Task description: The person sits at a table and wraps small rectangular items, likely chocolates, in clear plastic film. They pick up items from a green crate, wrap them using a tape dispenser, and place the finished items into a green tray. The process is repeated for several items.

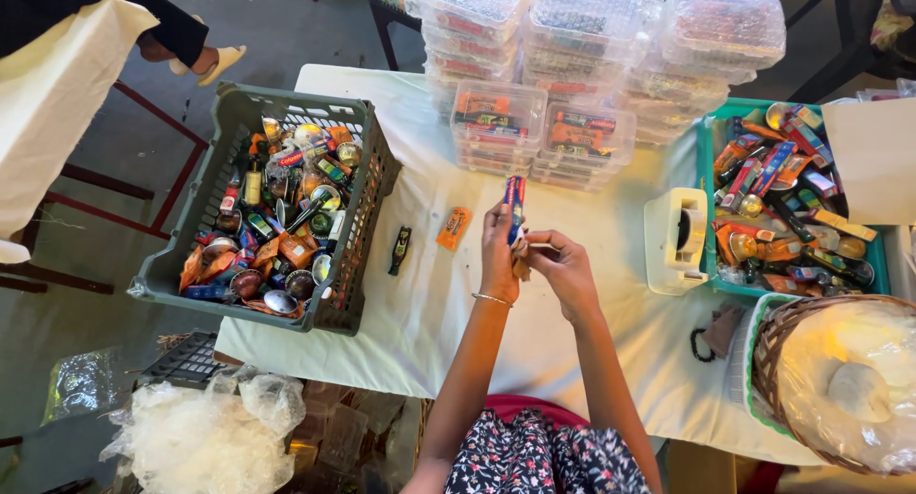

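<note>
White cloth covers the packing table [410, 313] where a left hand [498, 256] clamps a small red-and-blue tube [515, 203] upright while the right hand [563, 265] pinches brown wrapping below it, a loose hold likely to spill both toward the grey crate [215, 170].

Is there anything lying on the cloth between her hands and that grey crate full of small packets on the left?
Yes. A small dark bottle and an orange sachet lie on the white tablecloth between the grey plastic crate and the left hand, which holds a blue-and-red tube beside the right hand.
</note>
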